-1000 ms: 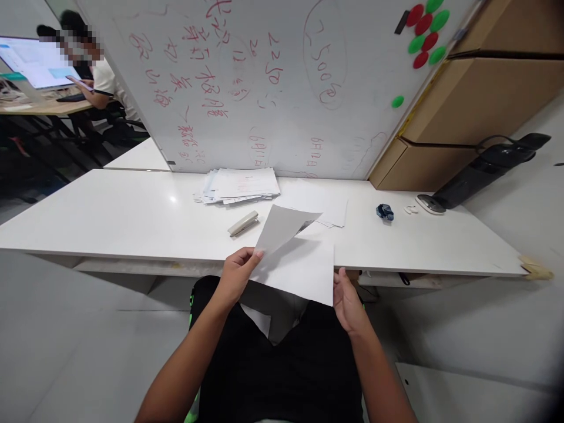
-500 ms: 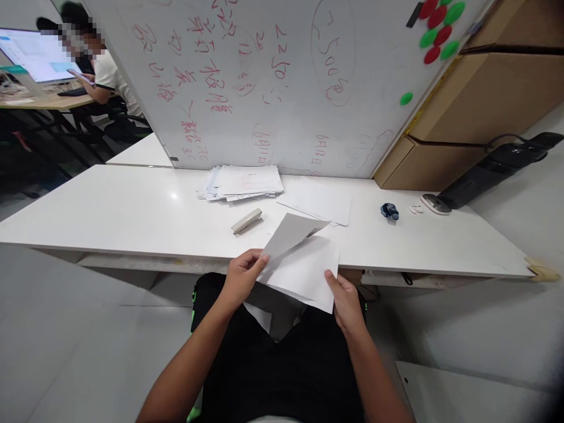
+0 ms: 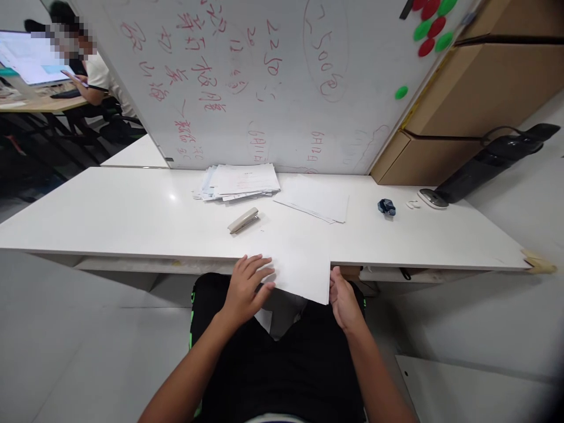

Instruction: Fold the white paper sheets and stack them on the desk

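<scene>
A white paper sheet [image 3: 302, 264] lies flat at the table's front edge and overhangs it toward my lap. My left hand [image 3: 248, 284] rests on the sheet's left edge with its fingers spread flat and open. My right hand [image 3: 342, 298] grips the sheet's lower right corner, thumb against the edge. A grey stapler [image 3: 243, 220] lies on the white table [image 3: 110, 214] just beyond my left hand.
A fanned stack of printed papers [image 3: 240, 180] and a few blank sheets [image 3: 315, 200] lie near the whiteboard [image 3: 273, 106]. To the right are a small blue object [image 3: 386, 206], a black device [image 3: 484, 167] and cardboard boxes [image 3: 480, 94]. Another person [image 3: 94, 73] sits at a far desk.
The lifted top sheet has come down flat onto the paper. My left hand let go of its pinch and now lies spread on the sheet. My right hand stays at the corner.
</scene>
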Tool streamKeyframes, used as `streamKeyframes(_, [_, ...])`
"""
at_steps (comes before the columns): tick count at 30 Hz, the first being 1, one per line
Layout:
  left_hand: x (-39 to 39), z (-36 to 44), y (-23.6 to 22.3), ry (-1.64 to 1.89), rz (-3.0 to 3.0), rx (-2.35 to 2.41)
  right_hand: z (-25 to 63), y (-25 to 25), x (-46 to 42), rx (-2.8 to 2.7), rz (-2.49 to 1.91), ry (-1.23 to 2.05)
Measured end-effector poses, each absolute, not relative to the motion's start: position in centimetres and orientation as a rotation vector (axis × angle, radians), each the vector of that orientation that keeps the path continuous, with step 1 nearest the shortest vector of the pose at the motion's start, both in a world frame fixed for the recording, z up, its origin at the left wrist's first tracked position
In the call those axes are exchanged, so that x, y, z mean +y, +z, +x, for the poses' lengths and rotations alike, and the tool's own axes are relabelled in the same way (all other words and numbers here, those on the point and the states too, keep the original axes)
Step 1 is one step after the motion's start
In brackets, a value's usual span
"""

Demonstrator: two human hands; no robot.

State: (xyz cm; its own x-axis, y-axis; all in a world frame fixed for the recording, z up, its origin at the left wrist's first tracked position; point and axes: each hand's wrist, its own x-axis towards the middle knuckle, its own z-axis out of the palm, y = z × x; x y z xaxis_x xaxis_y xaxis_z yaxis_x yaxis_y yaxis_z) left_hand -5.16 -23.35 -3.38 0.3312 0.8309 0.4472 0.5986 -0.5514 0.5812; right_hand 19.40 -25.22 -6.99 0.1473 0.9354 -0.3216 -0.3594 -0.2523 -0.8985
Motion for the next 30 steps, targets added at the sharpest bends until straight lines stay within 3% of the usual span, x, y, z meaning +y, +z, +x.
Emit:
streamKeyframes(5, [-25.1,-5.1,-5.4,1.406,1.54,1.571,19.8,-6.3,-25.0,-0.708,-1.21,1.434])
streamKeyframes(10, [-24.5,-5.4,-5.8,1.186,1.021,1.415,20.6,-6.0,-25.3,-0.753,-1.21,1.476])
streamKeyframes(15, [-24.1,-5.7,-3.1,0.873,1.091,1.252,21.5,-4.0,-25.2,-0.971,-1.227,1.384])
streamKeyframes(22, [-19.7,-4.6,2.7,1.276,1.335,1.204,21.1,2.3,-21.9,-1.16,-1.088,1.025])
streamKeyframes(26, [-16.3,-3.9,1.5,1.165,1.298,1.161,19.9,0.8,-19.7,-1.188,-1.286,0.724])
streamKeyframes(30, [-15.5,-3.2,-1.0,1.011,1.454,1.272,18.9,-2.5,-19.1,-1.25,-1.575,0.667])
